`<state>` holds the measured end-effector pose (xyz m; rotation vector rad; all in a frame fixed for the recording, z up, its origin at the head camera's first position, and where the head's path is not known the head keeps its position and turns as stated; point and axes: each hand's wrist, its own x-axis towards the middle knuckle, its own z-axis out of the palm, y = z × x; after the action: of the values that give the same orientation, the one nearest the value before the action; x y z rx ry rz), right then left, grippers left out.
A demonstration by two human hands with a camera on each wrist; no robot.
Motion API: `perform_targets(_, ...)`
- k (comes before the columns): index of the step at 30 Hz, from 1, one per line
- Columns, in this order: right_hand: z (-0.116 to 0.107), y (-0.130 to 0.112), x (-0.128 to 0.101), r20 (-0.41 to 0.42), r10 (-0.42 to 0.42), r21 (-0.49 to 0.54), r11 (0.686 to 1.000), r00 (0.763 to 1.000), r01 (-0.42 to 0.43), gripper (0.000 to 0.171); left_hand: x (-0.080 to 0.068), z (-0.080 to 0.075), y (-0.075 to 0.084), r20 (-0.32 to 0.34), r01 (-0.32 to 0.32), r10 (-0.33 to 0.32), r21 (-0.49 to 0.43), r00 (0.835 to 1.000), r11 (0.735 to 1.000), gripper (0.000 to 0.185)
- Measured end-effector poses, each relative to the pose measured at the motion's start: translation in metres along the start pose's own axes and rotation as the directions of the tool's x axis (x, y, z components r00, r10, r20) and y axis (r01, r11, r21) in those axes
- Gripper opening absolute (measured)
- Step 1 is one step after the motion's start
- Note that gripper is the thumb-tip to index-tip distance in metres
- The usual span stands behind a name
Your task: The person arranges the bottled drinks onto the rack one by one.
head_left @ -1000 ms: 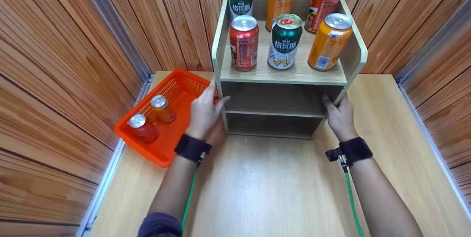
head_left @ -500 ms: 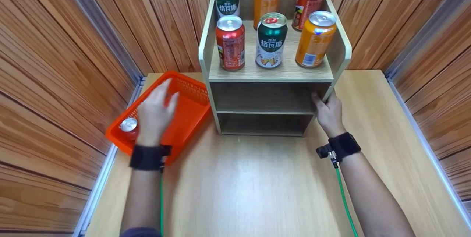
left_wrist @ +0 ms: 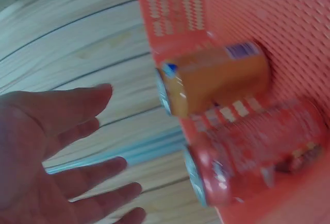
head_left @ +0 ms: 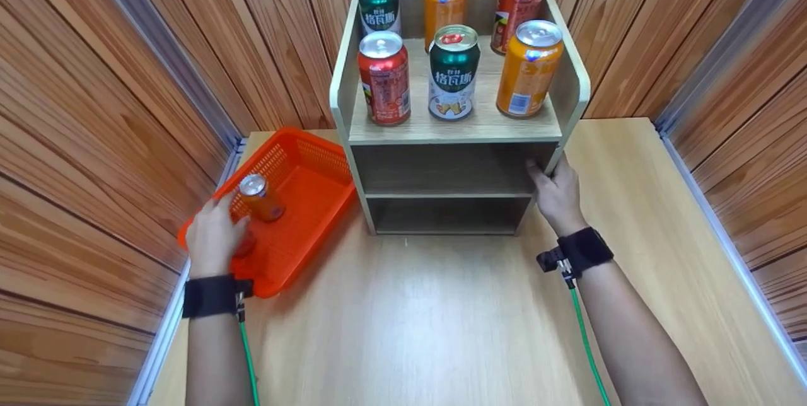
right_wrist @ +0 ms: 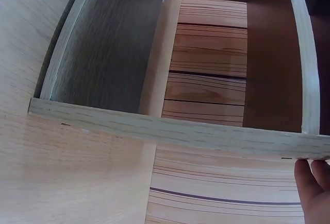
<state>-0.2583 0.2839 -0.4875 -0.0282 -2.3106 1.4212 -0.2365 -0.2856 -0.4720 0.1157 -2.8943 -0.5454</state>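
Note:
My left hand (head_left: 213, 239) reaches over the near left end of an orange basket (head_left: 309, 195). Spread fingers face the tops of two lying-looking cans in the left wrist view, a red can (left_wrist: 263, 152) and an orange can (left_wrist: 221, 77), with a gap between hand and cans. From the head view, the hand covers most of the red can. My right hand (head_left: 559, 198) grips the right side panel of a small wooden shelf (head_left: 454, 141), thumb inside the middle compartment. Its fingertips (right_wrist: 305, 170) press the panel's outer face in the right wrist view.
On the shelf's top stand two rows of cans: front red (head_left: 386, 87), green-and-white (head_left: 452, 81) and orange (head_left: 529, 75), with the same kinds behind. A low rim and side panels bound them. Wood-plank walls (head_left: 94, 110) enclose the table (head_left: 391, 318) at left, back and right.
My left hand has let go of the shelf's left side and swung left across the basket to the red can. The right hand keeps its grip; the head view has shifted slightly.

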Motion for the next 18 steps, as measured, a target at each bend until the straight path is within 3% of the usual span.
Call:
perform_targets(3, -0.001, -0.001, 0.000, 0.001, 0.007, -0.003, 1.000, 1.000, -0.007, 0.050, -0.001, 0.001, -0.007, 0.108, 0.058, -0.056, -0.015, 0.993, 0.998, 0.065)
perform_targets(6, 0.000, -0.001, 0.000, 0.001, 0.004, -0.007, 1.000, 1.000, -0.004, 0.048, -0.003, 0.004, -0.016, 0.194, 0.124, -0.110, -0.059, 0.975, 0.991, 0.075)
perform_targets(15, 0.000, 0.000, 0.000, -0.029, 0.000, -0.028, 1.000, 1.000, -0.001, 0.041, 0.004, 0.005, -0.030, 0.358, 0.258, -0.182, -0.176, 0.916, 0.950, 0.087)
perform_targets(18, 0.002, 0.000, -0.001, -0.041, -0.007, -0.024, 1.000, 0.999, 0.006, 0.040, 0.008, 0.007, -0.037, 0.378, 0.272, -0.179, -0.207, 0.908, 0.940, 0.083)
